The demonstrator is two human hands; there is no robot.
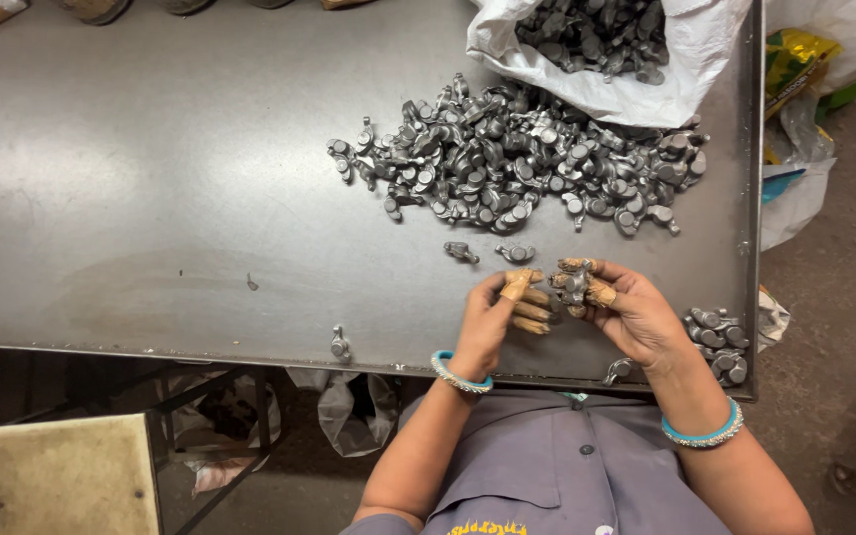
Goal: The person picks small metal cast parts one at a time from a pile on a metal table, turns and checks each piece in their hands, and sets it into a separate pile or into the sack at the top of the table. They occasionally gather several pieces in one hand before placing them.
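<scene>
Near the table's (pixel 151 198) front edge, toward its right corner, I've got both hands up close together w/ one small grey metal part (pixel 574 285) between them. My right hand (pixel 636 317) has it: taped thumb and forefinger closed on the part, so that grip is clamped on it. My left hand (pixel 497 312) sits just beside, taped fingertips (pixel 519 285) touching or nearly touching the same piece; can't tell if that grip is really closed on it or only steadying. I'd guess the tape is there b/c the edges are rough on the fingers.

Part sits at the fingertips, not in the palm, prob. so I can turn it & look it over.

Big pile of parts (pixel 517 163) lies toward the back right, spilled from the white sack (pixel 686 69) at the back right corner. Two loose pieces (pixel 487 253) lie between pile and hands. Small batch (pixel 718 342) sits at the front right corner, just beside my right wrist, kept apart from the main pile.
</scene>
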